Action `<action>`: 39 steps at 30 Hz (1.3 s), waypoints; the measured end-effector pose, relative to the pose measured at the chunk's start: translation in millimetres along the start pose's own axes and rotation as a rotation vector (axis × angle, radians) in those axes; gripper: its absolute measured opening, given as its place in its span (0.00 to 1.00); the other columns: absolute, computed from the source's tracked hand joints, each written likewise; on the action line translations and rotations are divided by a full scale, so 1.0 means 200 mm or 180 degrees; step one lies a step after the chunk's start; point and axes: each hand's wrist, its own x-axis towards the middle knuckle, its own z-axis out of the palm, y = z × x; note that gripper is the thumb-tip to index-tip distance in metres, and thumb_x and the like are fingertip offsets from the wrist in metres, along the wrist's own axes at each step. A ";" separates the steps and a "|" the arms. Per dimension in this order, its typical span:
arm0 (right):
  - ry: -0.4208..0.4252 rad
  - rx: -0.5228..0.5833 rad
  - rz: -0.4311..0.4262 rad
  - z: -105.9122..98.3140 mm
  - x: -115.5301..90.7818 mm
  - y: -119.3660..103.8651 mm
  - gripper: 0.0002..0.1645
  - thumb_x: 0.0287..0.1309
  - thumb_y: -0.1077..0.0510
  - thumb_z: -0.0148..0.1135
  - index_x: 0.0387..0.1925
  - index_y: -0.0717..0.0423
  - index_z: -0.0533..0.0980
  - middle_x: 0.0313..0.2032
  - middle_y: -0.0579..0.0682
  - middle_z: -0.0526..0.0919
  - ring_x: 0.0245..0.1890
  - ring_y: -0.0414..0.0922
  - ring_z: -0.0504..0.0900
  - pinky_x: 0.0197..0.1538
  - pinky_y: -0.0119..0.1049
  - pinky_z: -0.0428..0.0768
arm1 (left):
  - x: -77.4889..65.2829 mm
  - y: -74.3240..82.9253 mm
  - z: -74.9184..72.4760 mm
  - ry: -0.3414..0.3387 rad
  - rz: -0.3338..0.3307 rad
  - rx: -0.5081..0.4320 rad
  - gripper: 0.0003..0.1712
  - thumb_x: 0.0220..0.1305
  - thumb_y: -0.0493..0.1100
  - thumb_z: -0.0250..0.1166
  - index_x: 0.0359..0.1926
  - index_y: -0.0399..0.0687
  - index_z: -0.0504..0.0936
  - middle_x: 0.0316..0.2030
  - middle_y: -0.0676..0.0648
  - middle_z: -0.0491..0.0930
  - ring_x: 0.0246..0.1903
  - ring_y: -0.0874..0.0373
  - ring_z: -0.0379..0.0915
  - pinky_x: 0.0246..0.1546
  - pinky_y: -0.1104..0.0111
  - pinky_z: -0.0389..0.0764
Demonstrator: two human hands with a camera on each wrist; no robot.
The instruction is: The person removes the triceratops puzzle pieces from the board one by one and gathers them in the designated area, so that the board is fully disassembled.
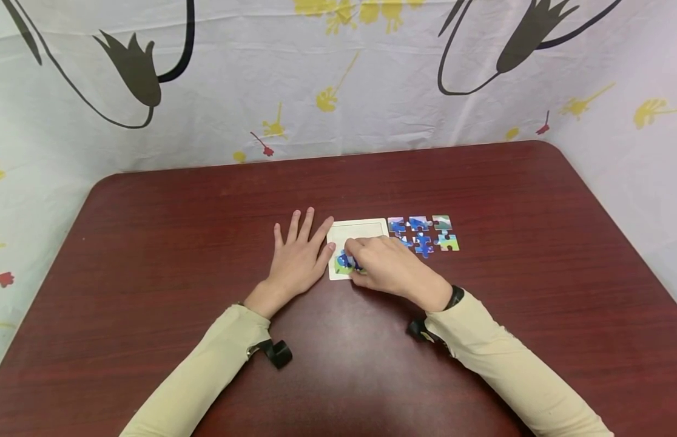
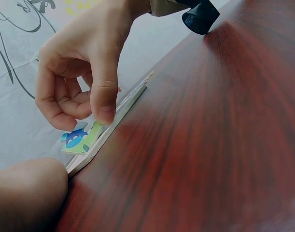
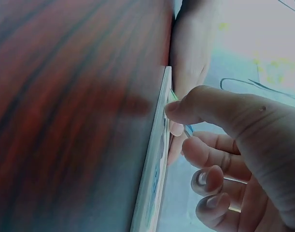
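Observation:
A square white puzzle tray (image 1: 360, 227) lies on the table, with blue-and-green picture in its lower left. My left hand (image 1: 297, 261) lies flat with fingers spread, its thumb and forefinger at the tray's left edge. Over the tray's lower part, my right hand (image 1: 390, 267) pinches a jigsaw piece (image 2: 77, 141) with a blue figure on green. That piece stands tilted up from the tray in the left wrist view. The right thumb (image 3: 186, 107) sits at the tray's near rim, with the other fingers curled. The hand hides part of the tray from the head camera.
Several loose jigsaw pieces (image 1: 418, 224) lie in two rows right of the tray, partly behind the right hand. The dark red table (image 1: 180, 243) meets a patterned white cloth (image 1: 382, 109) at its back edge. Black straps (image 1: 278, 353) hang at both wrists.

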 end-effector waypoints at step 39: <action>-0.0382 0.0686 0.0546 -0.22 -0.31 0.32 0.11 0.43 0.63 0.66 0.33 0.56 0.76 0.19 0.40 0.70 0.18 0.35 0.66 0.27 0.33 0.68 | 0.00 0.00 0.00 0.0038 -0.0003 0.0023 0.31 0.71 0.59 0.37 0.72 0.63 0.51 0.72 0.44 0.41 0.70 0.45 0.29 0.61 0.41 0.32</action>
